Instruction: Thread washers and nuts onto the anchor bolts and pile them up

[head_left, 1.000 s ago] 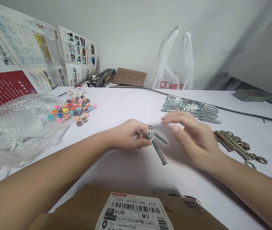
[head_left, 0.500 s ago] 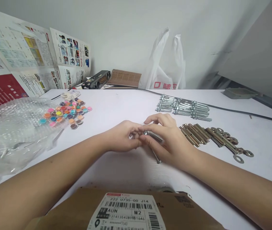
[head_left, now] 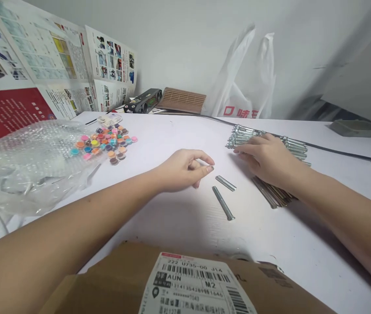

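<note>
Near the middle of the table, my left hand has its thumb and index fingertips pinched together. A tiny dark spot shows at the thumb tip; I cannot make out whether it is a small part. Just right of that hand lie a silver metal sleeve and a silver bolt with a flared end, apart from each other. My right hand reaches over the pile of silver expansion bolts, fingers stretched forward at its near edge, with no part visible in them. Brown metal sleeves lie partly hidden under that wrist.
Colourful little pots and bubble wrap lie to the left. A cardboard box with a shipping label fills the near edge. Behind are a white plastic bag, a black cable and a shallow tray.
My right hand has let go of the silver sleeve and moved right and away to the bolt pile. The sleeve now lies on the table beside the bolt. The view has turned slightly left.
</note>
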Motion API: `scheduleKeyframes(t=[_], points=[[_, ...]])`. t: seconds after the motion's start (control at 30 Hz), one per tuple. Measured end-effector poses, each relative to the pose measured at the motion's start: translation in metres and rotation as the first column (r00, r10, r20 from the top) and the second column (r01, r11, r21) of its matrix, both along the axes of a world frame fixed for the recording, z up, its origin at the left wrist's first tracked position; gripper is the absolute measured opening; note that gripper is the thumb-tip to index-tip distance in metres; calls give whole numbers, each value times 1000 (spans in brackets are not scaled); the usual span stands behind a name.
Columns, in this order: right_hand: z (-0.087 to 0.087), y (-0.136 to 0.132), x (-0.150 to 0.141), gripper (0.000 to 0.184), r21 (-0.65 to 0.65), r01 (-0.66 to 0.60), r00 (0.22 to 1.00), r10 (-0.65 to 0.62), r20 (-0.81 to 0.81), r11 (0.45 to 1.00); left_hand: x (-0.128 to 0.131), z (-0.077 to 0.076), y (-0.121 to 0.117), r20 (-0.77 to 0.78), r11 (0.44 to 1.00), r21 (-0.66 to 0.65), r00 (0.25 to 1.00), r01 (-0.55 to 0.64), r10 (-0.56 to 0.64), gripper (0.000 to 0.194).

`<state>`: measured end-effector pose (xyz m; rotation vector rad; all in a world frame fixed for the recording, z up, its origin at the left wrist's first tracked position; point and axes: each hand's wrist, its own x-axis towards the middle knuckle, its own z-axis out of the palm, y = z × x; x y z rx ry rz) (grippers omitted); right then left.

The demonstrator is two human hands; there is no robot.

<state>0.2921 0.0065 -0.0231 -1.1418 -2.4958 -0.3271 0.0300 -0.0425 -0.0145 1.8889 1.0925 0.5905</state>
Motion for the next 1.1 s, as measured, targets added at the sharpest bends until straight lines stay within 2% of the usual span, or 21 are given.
scheduleKeyframes(t=[0.1,0.17,0.23,0.3,0.37,0.4,0.47,0.57,0.67,0.73,0.77,0.83,0.9,0.93,1.0,1.1], points=[[-15,13,3,33,1,29,999,-29,15,1000,4,-2,-2,-57,993,113,997,-45,51,25],[-15,15,4,33,-1,45,999,-45,-19,999,6,-3,-2,-124,977,212,990,-36,63,26],[-9,10,2,35,-3,48,996,-48,-69,999,8,-4,-2,-188,963,270,981,0,53,29],[3,-1,-5,30,-8,18,992,-19,-123,1000,8,-3,-2,-221,961,275,975,31,31,31],[15,-17,-15,25,-73,-34,987,22,-159,997,8,-3,-2,-224,963,266,975,46,15,32],[21,-25,-21,24,-145,-50,988,27,-153,988,8,-3,-1,-217,964,261,976,49,9,33],[29,-40,-31,27,-345,-45,996,16,-87,937,7,-4,-1,-194,968,248,981,45,4,32],[32,-52,-38,33,-577,9,999,12,32,817,4,-5,-1,-147,974,223,989,28,5,26],[35,-53,-38,33,-702,5,1000,2,9,713,2,-4,-3,-118,977,205,993,52,-28,16],[39,-53,-38,27,-760,-2,997,-61,-55,650,3,0,-7,-138,974,209,989,89,-61,10],[42,-53,-38,24,-778,0,989,-117,-94,629,6,3,-10,-170,970,219,983,105,-68,14],[46,-54,-40,19,-800,8,952,-250,-178,600,15,7,-18,-277,957,267,960,113,-36,34],[48,-55,-41,19,-794,19,903,-351,-246,607,26,9,-27,-438,960,260,899,105,20,58],[48,-55,-43,19,-778,25,883,-378,-277,628,32,10,-31,-496,964,247,868,102,35,64],[46,-56,-45,19,-722,38,859,-392,-330,691,40,11,-37,-559,967,238,827,88,62,63],[41,-58,-50,19,-644,21,837,-365,-407,765,43,12,-39,-571,974,222,815,41,96,45]])
